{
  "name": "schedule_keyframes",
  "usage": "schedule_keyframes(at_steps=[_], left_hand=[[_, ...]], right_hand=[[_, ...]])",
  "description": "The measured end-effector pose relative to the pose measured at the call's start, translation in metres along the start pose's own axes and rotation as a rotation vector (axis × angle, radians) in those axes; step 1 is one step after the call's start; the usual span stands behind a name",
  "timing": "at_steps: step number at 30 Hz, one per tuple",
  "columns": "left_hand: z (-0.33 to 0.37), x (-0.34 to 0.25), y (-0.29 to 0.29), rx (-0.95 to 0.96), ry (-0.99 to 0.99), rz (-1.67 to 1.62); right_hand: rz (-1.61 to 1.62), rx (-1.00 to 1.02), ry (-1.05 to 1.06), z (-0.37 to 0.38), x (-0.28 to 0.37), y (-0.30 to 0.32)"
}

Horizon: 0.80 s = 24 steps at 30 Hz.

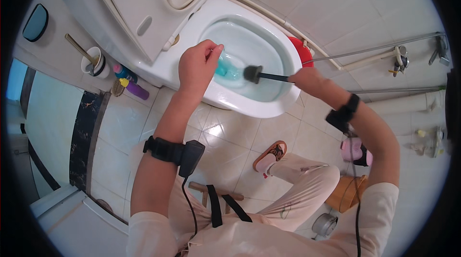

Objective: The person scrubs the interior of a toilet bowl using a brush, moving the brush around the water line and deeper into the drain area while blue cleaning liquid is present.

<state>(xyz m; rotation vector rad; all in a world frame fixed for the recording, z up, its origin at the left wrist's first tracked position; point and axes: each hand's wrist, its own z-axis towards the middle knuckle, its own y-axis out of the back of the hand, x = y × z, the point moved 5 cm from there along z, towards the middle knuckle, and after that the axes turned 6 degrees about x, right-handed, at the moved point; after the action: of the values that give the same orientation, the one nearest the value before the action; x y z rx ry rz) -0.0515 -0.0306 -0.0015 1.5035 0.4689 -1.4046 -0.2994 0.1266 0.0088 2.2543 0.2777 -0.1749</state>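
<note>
A white toilet bowl [206, 94] stands in front of me, its seat and lid [137, 5] raised at the left. My right hand [309, 81] is closed round the dark handle of a toilet brush [273, 77], whose dark round head hangs over the inside of the bowl. Over the bowl's left rim my left hand [198, 65] is closed, fingers curled and thumb side toward the bowl. What it holds, if anything, is hidden. Just beside its fingertips, bright blue-green, see-through stuff [223, 67] shows inside the bowl; I cannot tell whether the hand touches it.
Left of the toilet are a white brush holder [98, 67], a purple bottle with a yellow cap [134, 89] and a blue bottle [124, 72]. A red basin [302, 51] is behind the bowl's right end. An orange bucket [346, 193] and a metal pot [325, 225] stand at lower right.
</note>
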Motion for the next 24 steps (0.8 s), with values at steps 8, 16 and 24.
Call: schedule_keyframes(at_steps=[8, 16, 24], left_hand=[[-0.001, 0.006, -0.009, 0.019, 0.044, -0.085], [0.003, 0.009, -0.008, 0.023, 0.030, -0.110], [0.002, 0.019, 0.001, 0.067, 0.090, 0.069]], right_hand=[[0.497, -0.020, 0.180, -0.011, -0.003, 0.000], [-0.236, -0.285, 0.081, 0.045, 0.007, 0.041], [-0.085, -0.071, 0.147, 0.021, -0.004, 0.014]])
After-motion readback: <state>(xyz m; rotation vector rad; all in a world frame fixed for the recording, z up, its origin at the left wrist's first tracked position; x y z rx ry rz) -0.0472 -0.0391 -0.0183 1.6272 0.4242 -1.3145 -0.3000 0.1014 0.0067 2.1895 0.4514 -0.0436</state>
